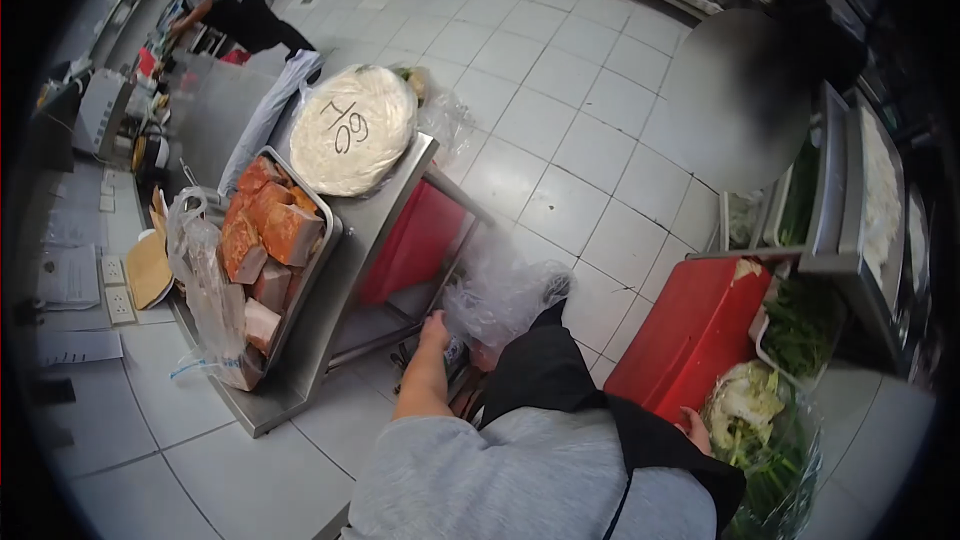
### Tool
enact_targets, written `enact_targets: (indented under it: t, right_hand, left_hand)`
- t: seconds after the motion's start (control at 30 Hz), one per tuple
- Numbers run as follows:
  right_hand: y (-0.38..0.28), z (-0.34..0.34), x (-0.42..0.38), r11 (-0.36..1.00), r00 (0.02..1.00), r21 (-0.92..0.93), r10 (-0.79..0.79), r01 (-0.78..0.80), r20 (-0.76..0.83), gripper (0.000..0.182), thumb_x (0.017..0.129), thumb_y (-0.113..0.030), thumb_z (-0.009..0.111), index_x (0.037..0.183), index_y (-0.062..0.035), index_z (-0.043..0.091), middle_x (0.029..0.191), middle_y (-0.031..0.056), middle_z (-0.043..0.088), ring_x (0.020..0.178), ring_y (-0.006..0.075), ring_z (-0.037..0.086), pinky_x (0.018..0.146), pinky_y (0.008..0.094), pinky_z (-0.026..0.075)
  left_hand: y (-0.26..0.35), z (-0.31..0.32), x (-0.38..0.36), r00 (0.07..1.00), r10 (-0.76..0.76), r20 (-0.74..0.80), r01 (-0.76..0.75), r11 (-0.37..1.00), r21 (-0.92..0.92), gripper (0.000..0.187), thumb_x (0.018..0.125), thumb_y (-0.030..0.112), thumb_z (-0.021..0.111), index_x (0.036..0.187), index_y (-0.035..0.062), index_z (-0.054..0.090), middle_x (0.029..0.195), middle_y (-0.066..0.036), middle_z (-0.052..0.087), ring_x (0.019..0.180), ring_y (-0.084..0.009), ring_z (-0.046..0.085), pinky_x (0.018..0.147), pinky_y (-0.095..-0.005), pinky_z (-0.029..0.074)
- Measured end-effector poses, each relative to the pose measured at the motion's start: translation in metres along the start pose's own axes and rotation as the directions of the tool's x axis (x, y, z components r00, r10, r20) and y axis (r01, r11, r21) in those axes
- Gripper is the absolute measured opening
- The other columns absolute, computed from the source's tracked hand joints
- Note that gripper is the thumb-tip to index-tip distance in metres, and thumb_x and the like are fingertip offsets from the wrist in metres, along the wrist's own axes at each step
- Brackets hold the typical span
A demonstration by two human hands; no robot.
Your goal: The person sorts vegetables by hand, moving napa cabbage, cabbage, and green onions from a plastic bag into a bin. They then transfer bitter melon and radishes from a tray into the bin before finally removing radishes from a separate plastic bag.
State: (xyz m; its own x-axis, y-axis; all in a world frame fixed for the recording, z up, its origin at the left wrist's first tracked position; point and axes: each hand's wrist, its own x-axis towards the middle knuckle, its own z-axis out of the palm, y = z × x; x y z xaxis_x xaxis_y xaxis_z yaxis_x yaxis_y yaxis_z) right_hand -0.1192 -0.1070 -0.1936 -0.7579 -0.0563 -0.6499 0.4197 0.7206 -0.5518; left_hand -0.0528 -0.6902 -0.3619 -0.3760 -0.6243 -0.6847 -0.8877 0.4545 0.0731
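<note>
Left hand (pixel 436 325) grasps plastic bag (pixel 500 295); wrap (pixel 352 128) reads "1/09".

1. The left hand (pixel 436 325) reaches down at about 6 o'clock, its fingers at the edge of a crumpled clear plastic bag (pixel 497 295) held low beside the steel tabletop (pixel 385 202).
2. The right hand (pixel 696 430), at 4 o'clock, rests against a red bin (pixel 688 335), just beside a bag of leafy greens (pixel 762 430).
3. At 9 o'clock, a metal tray (pixel 318 265) on the tabletop holds orange-crusted meat slabs (pixel 270 230).
4. At 11 o'clock lies a wrapped round white disc (pixel 352 130) with handwriting on it.
5. Another person (pixel 225 5) stands at the far 11 o'clock, bent over a counter.
</note>
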Motion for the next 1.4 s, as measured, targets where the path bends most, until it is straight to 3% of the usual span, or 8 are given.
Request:
enact_targets:
  t: [0.37, 0.53, 0.73, 0.93, 1.03, 1.2, 1.27, 1.4]
  right_hand:
    - [-0.028, -0.028, 0.121, 0.987, 0.969, -0.05, 0.158, -0.151, 0.188, 0.035, 0.078, -0.003, 0.059, 0.113, -0.0025, 0.054, 0.107, 0.0171, 0.059, 0.099, 0.0257, 0.059, 0.083, 0.0342, 0.047]
    - [-0.056, -0.002, 0.172, 0.962, 0.965, -0.271, 0.047, 0.026, 0.259, 0.032, 0.077, -0.007, 0.059, 0.109, -0.0021, 0.056, 0.103, 0.0178, 0.059, 0.096, 0.0298, 0.059, 0.083, 0.0355, 0.047]
    - [-0.022, 0.027, 0.183, 0.982, 0.97, -0.172, -0.038, 0.081, 0.239, 0.029, 0.078, -0.01, 0.057, 0.106, -0.0028, 0.057, 0.098, 0.0175, 0.059, 0.092, 0.032, 0.058, 0.082, 0.0376, 0.047]
    - [0.017, 0.037, 0.13, 0.986, 0.977, -0.165, 0.012, 0.024, 0.212, 0.029, 0.08, -0.012, 0.055, 0.107, -0.0034, 0.055, 0.105, 0.0159, 0.055, 0.102, 0.032, 0.053, 0.089, 0.039, 0.042]
    - [0.015, 0.005, 0.092, 1.0, 0.971, -0.012, 0.002, -0.005, -0.239, 0.03, 0.077, -0.008, 0.055, 0.106, -0.0031, 0.054, 0.11, 0.0189, 0.052, 0.108, 0.0347, 0.048, 0.093, 0.0398, 0.039]
    - [0.069, -0.092, 0.005, 0.861, 0.289, -0.244, -0.119, -0.446, -0.95, 0.039, 0.067, -0.005, 0.057, 0.106, -0.0027, 0.054, 0.114, 0.0209, 0.045, 0.107, 0.0398, 0.043, 0.092, 0.0453, 0.033]
    - [0.108, -0.132, -0.037, 0.814, -0.067, 0.007, -0.039, -0.58, -0.997, 0.041, 0.067, -0.008, 0.059, 0.106, -0.0025, 0.052, 0.112, 0.0201, 0.046, 0.105, 0.0389, 0.044, 0.092, 0.0449, 0.033]
    - [0.186, -0.141, -0.095, 0.835, 0.145, 0.017, 0.116, -0.55, -0.983, 0.046, 0.068, -0.01, 0.062, 0.112, -0.0029, 0.049, 0.114, 0.0189, 0.047, 0.109, 0.0367, 0.042, 0.094, 0.0432, 0.032]
  left_hand:
    - [0.053, 0.094, 0.053, 0.954, -0.183, 0.237, 0.122, 0.961, 0.248, 0.038, 0.072, 0.028, 0.066, 0.11, 0.0308, 0.063, 0.13, -0.011, 0.045, 0.127, -0.0299, 0.032, 0.103, -0.0462, 0.029]
    - [0.003, 0.16, 0.098, 0.889, -0.24, 0.389, 0.34, 0.916, -0.212, 0.051, 0.075, 0.017, 0.062, 0.123, 0.0277, 0.053, 0.11, -0.014, 0.059, 0.107, -0.0263, 0.053, 0.09, -0.0379, 0.042]
    - [0.046, 0.158, 0.12, 0.778, -0.313, 0.545, 0.628, 0.428, -0.65, 0.059, 0.085, 0.036, 0.053, 0.135, 0.0106, 0.036, 0.139, -0.012, 0.03, 0.128, -0.0241, 0.029, 0.1, -0.0445, 0.027]
    - [0.023, 0.136, 0.193, 0.96, -0.249, 0.127, 0.21, 0.344, -0.915, 0.029, 0.075, 0.009, 0.061, 0.102, 0.002, 0.059, 0.089, -0.011, 0.06, 0.082, -0.0228, 0.056, 0.076, -0.0372, 0.048]
    - [0.061, 0.082, 0.158, 0.96, -0.281, -0.013, 0.08, 0.315, -0.946, 0.028, 0.075, -0.002, 0.052, 0.103, 0.0026, 0.054, 0.077, -0.009, 0.055, 0.069, -0.0212, 0.055, 0.066, -0.0338, 0.052]
    - [0.141, 0.073, 0.135, 0.988, 0.152, -0.026, -0.122, 0.669, -0.733, 0.028, 0.077, -0.002, 0.047, 0.104, 0.0044, 0.048, 0.078, -0.006, 0.052, 0.062, -0.0159, 0.052, 0.057, -0.0324, 0.051]
    - [0.205, 0.09, 0.106, 0.914, 0.396, 0.094, -0.245, 0.719, -0.65, 0.026, 0.077, -0.001, 0.049, 0.102, 0.0047, 0.047, 0.08, -0.004, 0.052, 0.063, -0.0144, 0.052, 0.056, -0.0284, 0.048]
    - [0.348, 0.148, -0.008, 0.545, 0.769, 0.335, -0.67, 0.639, -0.379, 0.025, 0.078, 0.0, 0.051, 0.103, 0.0016, 0.049, 0.09, -0.008, 0.055, 0.071, -0.0146, 0.057, 0.061, -0.0257, 0.047]
